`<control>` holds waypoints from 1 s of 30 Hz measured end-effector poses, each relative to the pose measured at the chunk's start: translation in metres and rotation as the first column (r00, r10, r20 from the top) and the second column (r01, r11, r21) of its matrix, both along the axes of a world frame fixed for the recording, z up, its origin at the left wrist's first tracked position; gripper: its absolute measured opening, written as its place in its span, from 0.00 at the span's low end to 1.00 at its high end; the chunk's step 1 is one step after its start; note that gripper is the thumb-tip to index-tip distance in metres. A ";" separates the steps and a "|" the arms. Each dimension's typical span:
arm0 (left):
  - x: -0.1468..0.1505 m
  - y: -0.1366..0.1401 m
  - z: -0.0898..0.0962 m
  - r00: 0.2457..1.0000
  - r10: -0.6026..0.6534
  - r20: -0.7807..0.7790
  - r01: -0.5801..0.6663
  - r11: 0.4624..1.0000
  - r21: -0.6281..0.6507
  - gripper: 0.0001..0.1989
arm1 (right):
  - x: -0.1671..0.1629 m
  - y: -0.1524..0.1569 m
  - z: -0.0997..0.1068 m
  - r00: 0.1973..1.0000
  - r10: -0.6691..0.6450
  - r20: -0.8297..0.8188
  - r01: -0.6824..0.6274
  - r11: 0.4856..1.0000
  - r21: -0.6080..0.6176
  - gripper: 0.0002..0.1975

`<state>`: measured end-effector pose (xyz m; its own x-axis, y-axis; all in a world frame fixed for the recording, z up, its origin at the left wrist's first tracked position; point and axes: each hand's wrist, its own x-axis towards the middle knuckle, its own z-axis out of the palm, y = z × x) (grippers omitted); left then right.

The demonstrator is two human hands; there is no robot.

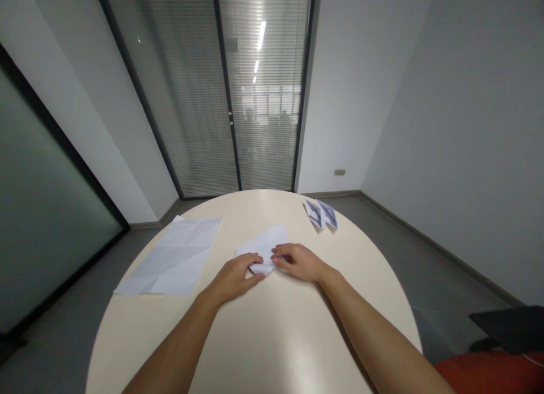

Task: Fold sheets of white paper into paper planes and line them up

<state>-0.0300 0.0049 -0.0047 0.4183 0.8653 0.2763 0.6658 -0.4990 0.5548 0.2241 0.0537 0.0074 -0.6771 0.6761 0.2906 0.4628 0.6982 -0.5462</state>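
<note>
A white sheet of paper (264, 241), partly folded, lies in the middle of the round table between my hands. My left hand (237, 274) grips its near left edge, the thumb apart below and the fingers on top of a fold. On the near right side of the same paper is my right hand (297, 261), its fingers bent together and pinching at the edge. Both hands partly cover the folded near edge, so the exact shape of the fold is hidden.
Creased white sheets (176, 255) lie at the table's left. A folded paper piece with dark printed patches (322, 215) stands at the far right. The pale round table (263, 331) has a curved edge. A black flat object (512, 329) rests above a red surface (493, 374), lower right.
</note>
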 end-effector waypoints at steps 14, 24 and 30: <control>0.003 -0.001 0.006 0.990 0.135 0.040 -0.134 0.991 -0.026 0.17 | -0.002 -0.001 0.001 1.000 -0.007 -0.019 0.007 1.000 -0.006 0.10; 0.001 0.008 -0.011 0.976 0.199 0.087 -0.202 0.979 0.022 0.22 | -0.004 -0.003 0.007 1.000 0.006 0.005 -0.005 1.000 -0.014 0.08; 0.001 0.011 -0.016 0.978 0.177 0.109 -0.185 0.980 0.071 0.25 | -0.006 -0.005 0.009 0.999 -0.045 0.014 0.045 0.997 -0.061 0.15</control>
<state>-0.0290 0.0156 -0.0203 0.2231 0.8973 0.3810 0.6910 -0.4212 0.5875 0.2183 0.0482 0.0159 -0.6487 0.7224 0.2395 0.5000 0.6418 -0.5815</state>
